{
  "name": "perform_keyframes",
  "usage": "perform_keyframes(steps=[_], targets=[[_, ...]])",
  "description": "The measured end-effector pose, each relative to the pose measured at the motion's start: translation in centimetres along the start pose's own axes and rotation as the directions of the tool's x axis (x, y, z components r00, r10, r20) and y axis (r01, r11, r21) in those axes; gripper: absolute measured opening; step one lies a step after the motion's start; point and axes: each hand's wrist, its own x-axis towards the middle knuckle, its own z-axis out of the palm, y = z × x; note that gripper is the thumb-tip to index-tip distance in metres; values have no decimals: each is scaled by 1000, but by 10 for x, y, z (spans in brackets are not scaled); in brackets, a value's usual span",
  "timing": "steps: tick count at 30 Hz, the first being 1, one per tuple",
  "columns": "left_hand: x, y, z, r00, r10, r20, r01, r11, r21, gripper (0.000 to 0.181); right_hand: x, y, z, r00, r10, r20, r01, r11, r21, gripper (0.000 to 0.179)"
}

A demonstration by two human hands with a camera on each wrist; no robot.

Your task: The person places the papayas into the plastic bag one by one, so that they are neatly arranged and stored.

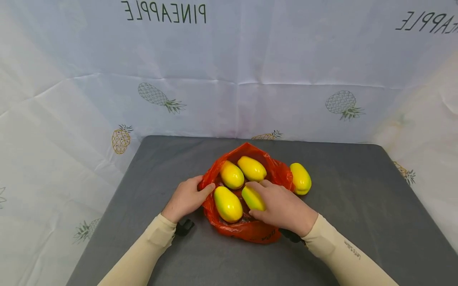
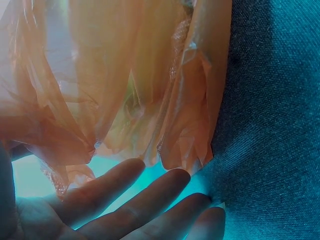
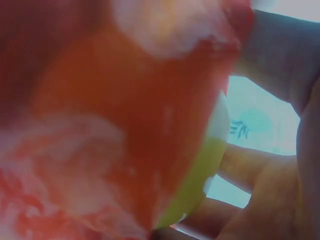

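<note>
A red plastic bag (image 1: 247,230) sits wide-mouthed on the table. My left hand (image 1: 187,197) holds its left rim, thumb over the edge and fingers outside; in the left wrist view those fingers (image 2: 150,200) stretch beside the thin plastic. My right hand (image 1: 284,206) reaches over the bag's right side and grips a glossy yellow-green, mango-shaped fruit (image 1: 253,198). Red plastic partly covers that fruit (image 3: 202,175) in the blurred right wrist view. Three similar fruits lie in the bag: one at the front left (image 1: 228,204), two behind (image 1: 231,174) (image 1: 252,168).
Another yellow fruit (image 1: 300,178) lies on the dark grey table (image 1: 343,178), just right of the bag. White cloth with pineapple prints (image 1: 286,59) hangs behind the table and at its sides. Dark wrist devices (image 1: 185,227) sit under both wrists.
</note>
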Motion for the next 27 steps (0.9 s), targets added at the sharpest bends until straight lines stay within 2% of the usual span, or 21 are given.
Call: perform_keyframes(steps=[9, 27], targets=[[1, -1, 1, 1000, -2, -6, 2, 1000, 7, 26, 1, 3, 8, 999, -31, 37, 31, 999, 7, 71], [2, -1, 1, 1000, -19, -1, 19, 1000, -4, 28, 2, 6, 13, 994, -19, 107, 17, 1000, 23, 77]])
